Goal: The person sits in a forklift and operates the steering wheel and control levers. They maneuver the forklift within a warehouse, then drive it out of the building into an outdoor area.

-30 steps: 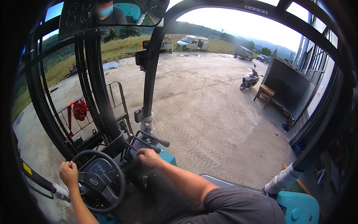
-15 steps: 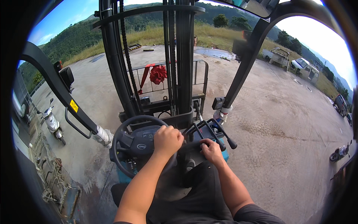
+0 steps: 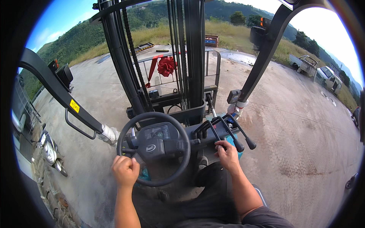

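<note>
I sit at the controls of a forklift. My left hand point(image 3: 126, 171) is closed in a fist at the lower left of the black steering wheel point(image 3: 187, 141), over its rim; what lies under the palm is hidden. My right hand point(image 3: 227, 155) is closed round the end of the leftmost control lever point(image 3: 213, 129), its knob covered by my fingers. Just right of that hand, two more levers with black knobs point(image 3: 238, 146) stand untouched. The dashboard point(image 3: 159, 131) shows through the upper part of the wheel.
Ahead rises the black mast point(image 3: 195, 57) with chains, and a load guard bearing a red ribbon bow point(image 3: 166, 66). Roof pillars point(image 3: 262, 60) stand either side. A white scooter point(image 3: 50, 151) is at left; a pickup point(image 3: 304, 64) and a van point(image 3: 329, 79) are far right on concrete.
My left hand has swung from the wheel's upper right to its lower left, turning the wheel. My right hand stays at the lever. The outside scene has shifted in view.
</note>
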`<control>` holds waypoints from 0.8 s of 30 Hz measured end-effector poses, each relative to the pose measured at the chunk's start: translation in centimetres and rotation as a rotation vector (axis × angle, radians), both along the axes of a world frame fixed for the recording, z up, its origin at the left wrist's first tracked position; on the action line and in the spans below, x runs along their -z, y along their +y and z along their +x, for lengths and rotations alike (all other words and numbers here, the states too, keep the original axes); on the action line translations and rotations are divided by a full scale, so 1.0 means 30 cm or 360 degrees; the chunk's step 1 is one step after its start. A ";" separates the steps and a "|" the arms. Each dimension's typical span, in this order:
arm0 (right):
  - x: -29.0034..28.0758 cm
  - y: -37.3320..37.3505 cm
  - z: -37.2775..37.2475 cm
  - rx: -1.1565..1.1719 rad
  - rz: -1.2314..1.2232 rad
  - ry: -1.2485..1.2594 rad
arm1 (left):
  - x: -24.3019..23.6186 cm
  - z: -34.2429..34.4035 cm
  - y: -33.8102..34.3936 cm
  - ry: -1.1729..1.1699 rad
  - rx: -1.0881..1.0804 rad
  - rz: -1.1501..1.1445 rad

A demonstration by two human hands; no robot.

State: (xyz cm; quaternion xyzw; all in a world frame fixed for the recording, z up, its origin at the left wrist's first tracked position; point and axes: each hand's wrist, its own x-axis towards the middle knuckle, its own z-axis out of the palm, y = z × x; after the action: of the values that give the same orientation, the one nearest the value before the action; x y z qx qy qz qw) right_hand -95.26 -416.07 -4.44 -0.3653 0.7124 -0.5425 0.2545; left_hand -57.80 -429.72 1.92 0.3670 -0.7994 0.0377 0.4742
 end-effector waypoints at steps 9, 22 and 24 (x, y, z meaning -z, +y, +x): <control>0.045 -0.505 -0.214 0.0049 0.0005 -0.0109 | -0.187 -0.727 -0.967 -0.0349 0.0120 0.0269; 0.087 -0.858 -0.516 0.0043 -0.0151 -0.0093 | -0.027 -1.141 -0.885 -0.0297 0.0595 0.0030; 0.132 -0.851 -0.567 0.0110 -0.0152 -0.0090 | -0.070 -1.283 -1.033 -0.0377 0.0455 0.0152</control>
State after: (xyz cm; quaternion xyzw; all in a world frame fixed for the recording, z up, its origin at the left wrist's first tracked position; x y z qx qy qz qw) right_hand -112.26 -441.60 -8.41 -0.3366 0.6904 -0.5945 0.2380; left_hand -96.30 -460.72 4.01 0.2649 -0.8944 -0.0251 0.3594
